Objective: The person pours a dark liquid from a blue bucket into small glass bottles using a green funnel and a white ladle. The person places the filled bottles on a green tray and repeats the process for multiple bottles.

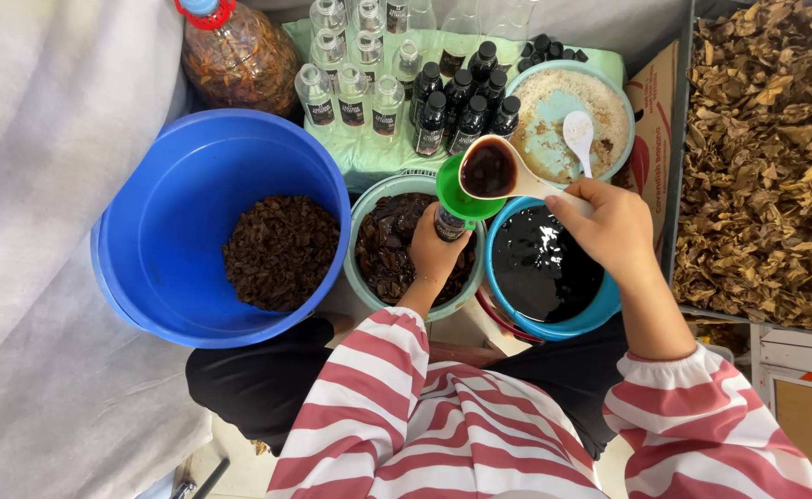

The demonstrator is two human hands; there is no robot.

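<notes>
A small bottle (449,225) with a green funnel (466,192) is gripped by the left hand (438,249) over a pale bowl (366,205); a ladle (494,170) of dark liquid is held by the right hand (609,226) above the funnel, beside a blue basin (600,310)

one blue tub (147,268), three bowls, one green funnel (461,196), two spoons, seven dark capped bottles, one big jug (239,55).

The left hand (438,251) and the green funnel (466,194) hid most of the small dark bottle (449,225). The ladle handle (554,191) was lost inside the right hand (609,226). The tray of dry leaves (766,157) was cut off at the right edge.
</notes>
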